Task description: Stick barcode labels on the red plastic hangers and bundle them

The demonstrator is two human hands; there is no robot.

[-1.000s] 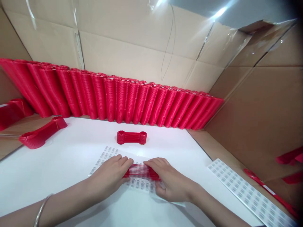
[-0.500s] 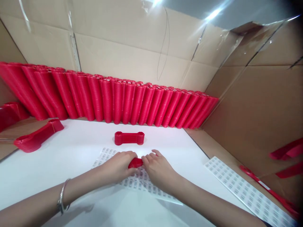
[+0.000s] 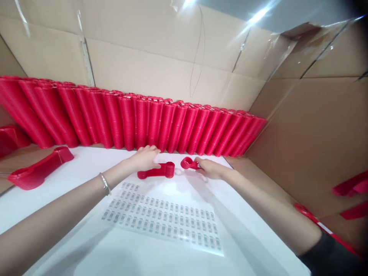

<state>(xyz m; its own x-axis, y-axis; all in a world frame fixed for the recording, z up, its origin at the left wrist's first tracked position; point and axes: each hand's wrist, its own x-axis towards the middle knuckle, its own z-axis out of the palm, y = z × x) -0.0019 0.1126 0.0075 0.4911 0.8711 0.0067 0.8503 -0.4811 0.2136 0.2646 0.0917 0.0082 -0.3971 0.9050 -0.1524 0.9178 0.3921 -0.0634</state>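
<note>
Left hand: rested on stack, grip unclear; stack's long axis ran left-right. Right hand: clamped on single piece, just right of stack.

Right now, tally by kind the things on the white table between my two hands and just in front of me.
Red plastic stack, touched by left hand: 1
Red piece, in right hand: 1
Barcode label sheet: 1
Total: 3
</note>
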